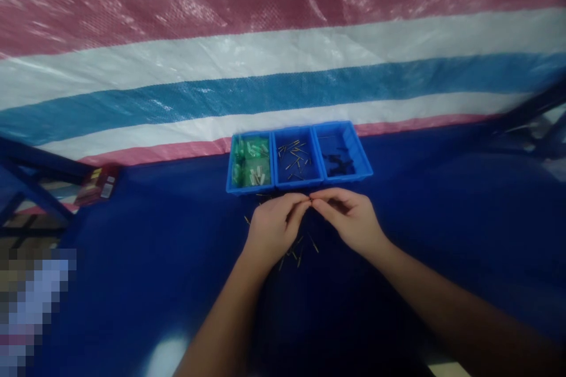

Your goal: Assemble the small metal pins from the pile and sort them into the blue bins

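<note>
My left hand (278, 221) and my right hand (349, 218) meet fingertip to fingertip just in front of the blue bins. Both are pinched closed at a tiny dark piece, too small to name. Beneath and beside my left hand, several thin brass-coloured pins (299, 260) lie loose on the blue table. The left bin (250, 191) contains clear green bags with small pale metallic pieces (257, 177). Similar thin pins (294, 153) are scattered in the middle bin (300, 183). In the right bin (363, 156) sit small black parts (339, 162).
The dark blue table (154, 247) runs back to a striped red, white and blue plastic sheet (265, 94). A dark red box (97, 184) stands at the far left by a blue metal frame (39, 159). Another frame post (530, 100) rises at the right.
</note>
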Motion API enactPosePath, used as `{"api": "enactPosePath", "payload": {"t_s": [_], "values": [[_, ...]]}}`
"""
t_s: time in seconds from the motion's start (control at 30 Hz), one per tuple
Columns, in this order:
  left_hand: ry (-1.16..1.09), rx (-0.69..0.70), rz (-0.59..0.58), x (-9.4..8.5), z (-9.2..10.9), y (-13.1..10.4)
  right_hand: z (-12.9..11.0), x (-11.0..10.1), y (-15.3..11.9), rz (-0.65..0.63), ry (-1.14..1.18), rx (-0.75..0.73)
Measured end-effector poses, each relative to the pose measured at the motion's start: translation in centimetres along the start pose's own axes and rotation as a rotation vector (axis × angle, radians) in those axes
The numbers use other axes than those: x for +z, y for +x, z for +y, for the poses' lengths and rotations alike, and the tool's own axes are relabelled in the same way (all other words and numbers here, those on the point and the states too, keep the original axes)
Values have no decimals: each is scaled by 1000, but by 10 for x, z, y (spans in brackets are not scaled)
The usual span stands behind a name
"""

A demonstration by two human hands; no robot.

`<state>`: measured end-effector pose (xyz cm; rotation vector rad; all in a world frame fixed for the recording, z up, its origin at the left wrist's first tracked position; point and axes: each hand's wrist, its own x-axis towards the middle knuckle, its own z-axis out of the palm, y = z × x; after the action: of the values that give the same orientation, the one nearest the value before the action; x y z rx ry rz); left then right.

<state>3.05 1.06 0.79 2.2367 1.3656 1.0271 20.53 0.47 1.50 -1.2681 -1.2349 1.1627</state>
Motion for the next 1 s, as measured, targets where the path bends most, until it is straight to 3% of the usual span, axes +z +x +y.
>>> {"api": "enactPosePath", "payload": {"t_s": [0.17,0.47,1.0], "values": [[40,30,-36,-3,0,1,-1,0,-2,-18,-31,-18],[-30,11,28,2,0,0,-1,-1,1,2,52,22],[-31,58,23,0,-1,0,0,-1,1,-3,10,-29]]}}
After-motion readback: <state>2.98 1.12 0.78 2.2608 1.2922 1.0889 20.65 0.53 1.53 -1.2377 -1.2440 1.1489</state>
